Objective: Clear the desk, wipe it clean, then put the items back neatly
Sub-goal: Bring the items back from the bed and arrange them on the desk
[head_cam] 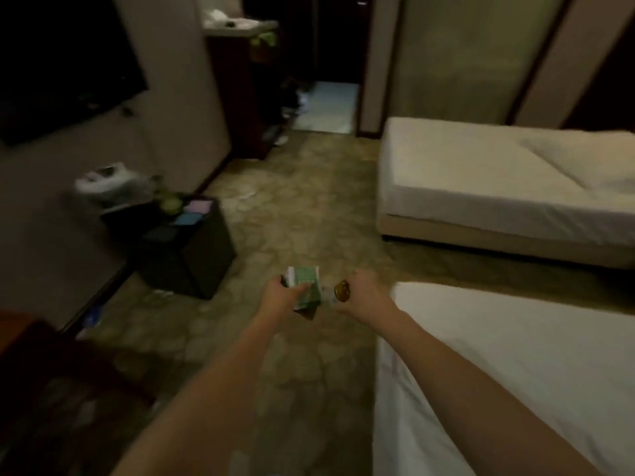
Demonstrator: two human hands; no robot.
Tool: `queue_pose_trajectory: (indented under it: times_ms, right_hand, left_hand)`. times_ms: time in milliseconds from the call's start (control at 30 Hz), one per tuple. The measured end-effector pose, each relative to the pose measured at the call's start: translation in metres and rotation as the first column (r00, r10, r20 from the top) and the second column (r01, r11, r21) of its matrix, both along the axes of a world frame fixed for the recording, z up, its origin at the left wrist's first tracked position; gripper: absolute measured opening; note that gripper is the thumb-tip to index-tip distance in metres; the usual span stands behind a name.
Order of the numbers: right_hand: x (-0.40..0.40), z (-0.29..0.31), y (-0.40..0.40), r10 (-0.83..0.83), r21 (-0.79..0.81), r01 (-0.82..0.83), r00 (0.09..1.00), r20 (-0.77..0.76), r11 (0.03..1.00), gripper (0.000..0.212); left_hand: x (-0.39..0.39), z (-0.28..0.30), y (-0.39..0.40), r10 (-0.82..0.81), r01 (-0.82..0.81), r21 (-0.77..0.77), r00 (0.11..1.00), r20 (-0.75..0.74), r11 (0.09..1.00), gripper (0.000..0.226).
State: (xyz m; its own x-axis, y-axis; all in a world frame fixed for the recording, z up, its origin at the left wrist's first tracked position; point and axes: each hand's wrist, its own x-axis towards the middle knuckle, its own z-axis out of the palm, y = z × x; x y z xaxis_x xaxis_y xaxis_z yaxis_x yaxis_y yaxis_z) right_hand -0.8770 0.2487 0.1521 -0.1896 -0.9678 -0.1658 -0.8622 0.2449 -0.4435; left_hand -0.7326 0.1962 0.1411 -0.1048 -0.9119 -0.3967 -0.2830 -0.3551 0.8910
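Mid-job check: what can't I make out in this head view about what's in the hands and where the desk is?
- Green pack in the left hand: print blurred, and what lies under it is covered by the fingers.
- Brown bottle in the right hand: mostly hidden by the hand, label unreadable.
- Desk: only a dark corner at the left edge; its top is cut off.
- Items on the black box: blurred and dim.
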Motion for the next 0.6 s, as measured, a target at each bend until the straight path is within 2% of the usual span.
queue_pose_trajectory:
  times_ms: [200,367,500,600]
  right_hand:
    - [0.191,0.014,-0.075,0.333,-0.041,-0.333,0.943,-0.01,0.942,0.041]
    - [0.377,0.019,-0.121,0.581,-0.073,-0.583,0.812,-0.047,0.809,0.034]
    - [0.51,0.014,-0.141,0.706,-0.059,-0.706,0.708,-0.026,0.706,0.034]
    - [0.598,0.003,-0.153,0.779,-0.02,-0.779,0.627,-0.011,0.627,0.035]
  left_hand:
    - [0.205,0.006,-0.019,0.347,-0.348,-0.018,0.938,-0.018,0.937,0.045]
    - [0.391,0.005,-0.033,0.537,-0.538,-0.017,0.843,-0.032,0.843,0.046]
    - [0.524,0.003,-0.029,0.614,-0.615,-0.03,0.789,-0.012,0.788,0.034]
    - [0.608,-0.006,-0.015,0.698,-0.699,-0.027,0.715,-0.015,0.715,0.036]
